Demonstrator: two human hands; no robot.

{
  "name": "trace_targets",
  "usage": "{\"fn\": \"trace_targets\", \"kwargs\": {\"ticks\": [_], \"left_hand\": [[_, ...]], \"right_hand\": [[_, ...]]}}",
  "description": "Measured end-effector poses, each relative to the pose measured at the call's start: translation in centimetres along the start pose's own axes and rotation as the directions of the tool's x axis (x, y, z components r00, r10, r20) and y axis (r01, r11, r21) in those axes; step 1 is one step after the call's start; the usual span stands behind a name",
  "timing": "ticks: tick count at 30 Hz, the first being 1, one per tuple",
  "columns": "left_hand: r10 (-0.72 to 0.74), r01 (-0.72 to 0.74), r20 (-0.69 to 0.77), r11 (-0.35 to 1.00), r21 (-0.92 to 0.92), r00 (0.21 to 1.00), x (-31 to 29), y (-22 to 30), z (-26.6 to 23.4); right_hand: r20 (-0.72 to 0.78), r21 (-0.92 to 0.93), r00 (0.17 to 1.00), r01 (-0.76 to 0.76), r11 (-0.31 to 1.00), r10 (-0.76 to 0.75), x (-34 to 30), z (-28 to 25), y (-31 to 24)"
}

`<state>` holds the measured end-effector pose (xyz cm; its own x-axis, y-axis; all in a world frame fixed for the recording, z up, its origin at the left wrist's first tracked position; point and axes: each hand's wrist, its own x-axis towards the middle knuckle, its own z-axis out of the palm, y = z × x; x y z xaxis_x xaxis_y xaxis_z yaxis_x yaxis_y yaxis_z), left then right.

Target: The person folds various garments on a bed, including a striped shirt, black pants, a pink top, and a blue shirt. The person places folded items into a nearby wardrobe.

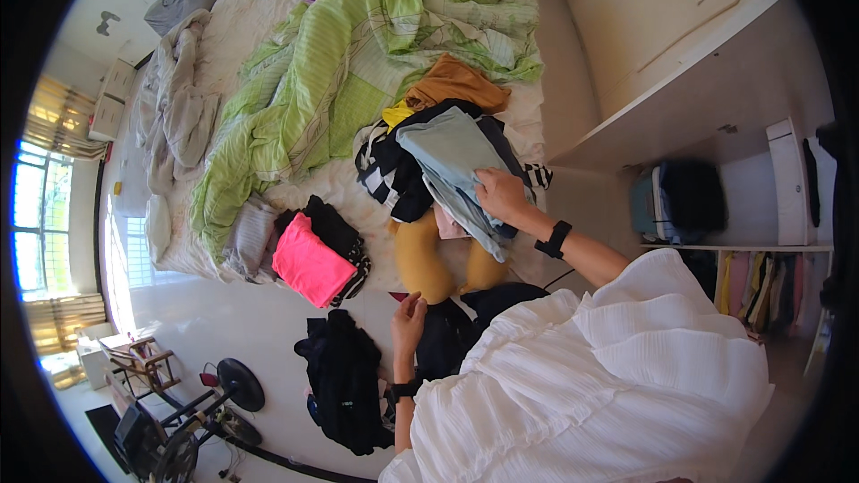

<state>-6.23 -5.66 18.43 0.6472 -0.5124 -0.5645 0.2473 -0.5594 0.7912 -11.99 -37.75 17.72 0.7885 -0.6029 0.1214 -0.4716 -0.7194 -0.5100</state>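
On the bed edge in front of me lies a folded light-blue garment (452, 148), probably trousers, on top of a pile of clothes. My right hand (503, 197) rests on its right side, fingers curled and closed on the cloth. Beneath it are black-and-white patterned cloth (386, 170) and darker pieces; a brown garment (456, 82) lies just behind. My left hand (409, 317) hangs lower, near my left knee, its fingers curled together with nothing visible in them. A folded bright pink garment (311, 261) tops a second, darker pile to the left.
A rumpled green quilt (358, 63) spreads across the bed. Black clothes (344, 385) hang or lie below the bed edge, beside my left forearm. On the right stands an open wardrobe (707, 80) with folded and hanging clothes. An exercise bike (192, 420) stands at the lower left.
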Motion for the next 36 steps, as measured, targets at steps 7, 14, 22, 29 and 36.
{"fn": "trace_targets", "kwargs": {"ticks": [7, 14, 22, 29, 36], "left_hand": [[0.021, -0.015, 0.175, 0.999, -0.039, 0.984, 10.7, 4.2, 4.4], [0.13, -0.141, 0.239, 0.989, 0.031, 0.962, 14.2, 6.1, 8.3], [-0.045, 0.059, 0.147, 0.994, -0.096, 0.988, 18.0, 12.0, 11.8], [-0.051, 0.099, 0.199, 0.965, -0.241, 0.979, 19.0, 11.5, 10.6], [-0.236, 0.296, 0.196, 0.533, -0.793, 0.952, 19.5, 8.3, 7.9]], "right_hand": [[0.35, 0.105, 0.937, -0.037, 0.994, -0.002, -1.8, 1.0, -2.5], [0.305, 0.031, 0.803, -0.545, 0.838, 0.511, 1.2, 1.4, 8.0], [0.104, 0.187, 0.984, -0.165, 0.968, 0.147, -0.4, -1.0, -0.4], [0.111, 0.36, 0.955, -0.298, 0.884, 0.276, -0.4, -0.5, -2.9], [0.233, 0.415, 0.846, -0.532, 0.738, 0.48, 0.0, 1.1, 3.1]]}}
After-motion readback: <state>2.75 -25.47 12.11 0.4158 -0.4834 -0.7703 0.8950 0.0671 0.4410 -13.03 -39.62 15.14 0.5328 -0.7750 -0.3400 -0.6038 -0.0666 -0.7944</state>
